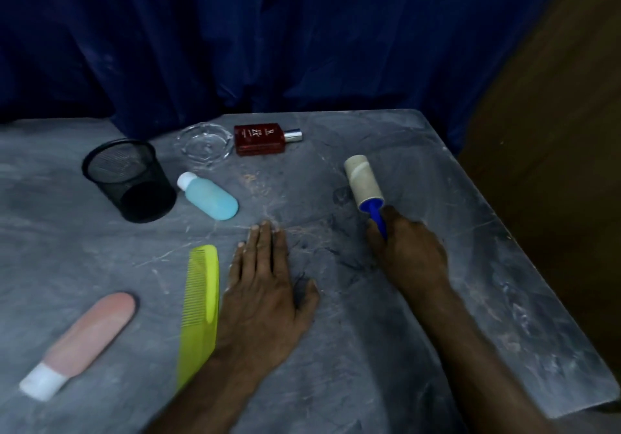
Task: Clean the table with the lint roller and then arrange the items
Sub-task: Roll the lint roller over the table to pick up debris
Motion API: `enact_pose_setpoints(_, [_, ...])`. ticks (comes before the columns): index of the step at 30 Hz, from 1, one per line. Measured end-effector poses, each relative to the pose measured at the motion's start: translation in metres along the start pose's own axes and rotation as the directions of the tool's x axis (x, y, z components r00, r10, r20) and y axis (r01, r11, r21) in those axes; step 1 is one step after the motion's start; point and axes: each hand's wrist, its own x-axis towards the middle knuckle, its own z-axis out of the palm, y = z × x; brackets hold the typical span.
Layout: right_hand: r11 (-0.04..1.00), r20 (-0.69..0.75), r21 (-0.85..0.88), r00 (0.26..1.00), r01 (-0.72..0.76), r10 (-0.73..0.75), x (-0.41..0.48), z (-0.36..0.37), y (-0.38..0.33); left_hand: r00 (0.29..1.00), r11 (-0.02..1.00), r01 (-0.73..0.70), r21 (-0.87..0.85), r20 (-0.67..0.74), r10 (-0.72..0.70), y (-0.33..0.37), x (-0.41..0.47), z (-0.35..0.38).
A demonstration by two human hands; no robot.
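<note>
My right hand grips the blue handle of the lint roller, whose pale roll lies on the grey table at the right. My left hand rests flat on the table, fingers apart, holding nothing. Dark hair strands are scattered between the two hands. A yellow-green comb lies just left of my left hand. A pink tube with a white cap lies at the front left. A small blue bottle lies on its side beside a black mesh cup.
A clear glass dish and a red perfume bottle lying flat sit near the table's far edge. A dark blue curtain hangs behind the table. The table's right edge runs diagonally, with a brown surface beyond it.
</note>
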Motion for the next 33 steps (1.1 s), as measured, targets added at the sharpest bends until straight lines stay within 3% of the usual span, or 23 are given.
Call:
enact_pose_setpoints(12, [0.979,0.078,-0.034,0.977,0.202,-0.199,-0.029,0.025,-0.082,1.0,1.0,-0.021,0.01,-0.011,0.021,0.001,-0.001,-0.004])
enact_pose_setpoints(17, [0.976,0.101,-0.021,0.972,0.215,-0.212,-0.029,0.025,-0.088,0.999,0.999,-0.035,0.009,-0.013,0.035,-0.001,-0.001,-0.002])
enact_pose_setpoints(25, [0.994,0.108,0.058,0.989,0.092,-0.098,-0.012,0.012,-0.057,1.0,1.0,0.006,-0.017,-0.015,-0.006,0.0,-0.001,0.0])
enact_pose_setpoints(33, [0.993,0.005,0.062,0.995,-0.099,0.099,0.01,-0.004,0.012,1.0,1.0,0.004,-0.005,0.0,-0.004,0.0,-0.001,-0.002])
